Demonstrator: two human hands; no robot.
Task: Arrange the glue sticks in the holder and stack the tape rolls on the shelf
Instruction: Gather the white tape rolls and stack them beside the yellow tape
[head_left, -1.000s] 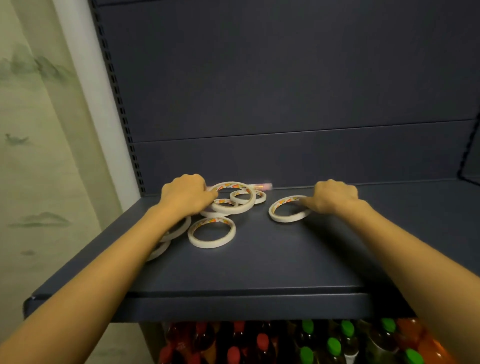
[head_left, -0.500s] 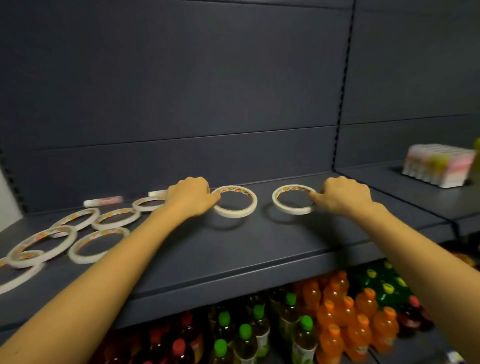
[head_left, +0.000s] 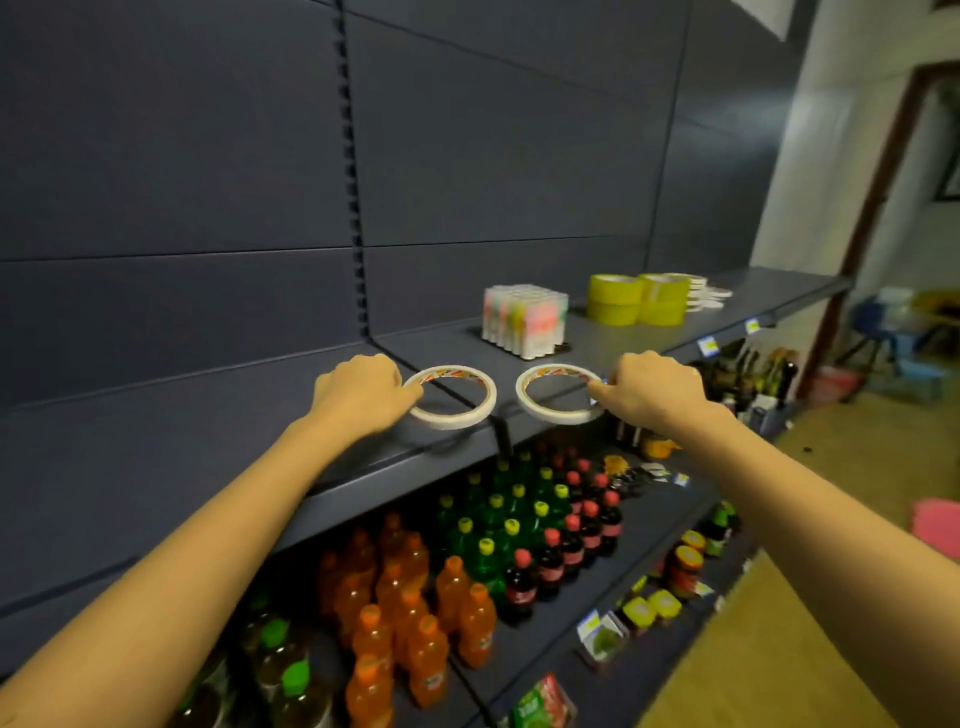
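Well, mid-frame, the left hand (head_left: 363, 392) curls its fingers round a white tape roll (head_left: 452, 422) at the front edge of the dark shelf (head_left: 208, 431); just right of it, the right hand (head_left: 649, 389) pinches a second white roll (head_left: 558, 417). Further right and higher, a block of glue sticks (head_left: 522, 319) stands upright.

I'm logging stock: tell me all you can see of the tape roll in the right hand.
The tape roll is a thin, papery white ring with a wide open middle and orange-green print inside. It is held about level at the front edge of the shelf, clear of the other roll. The right hand pinches its right rim.
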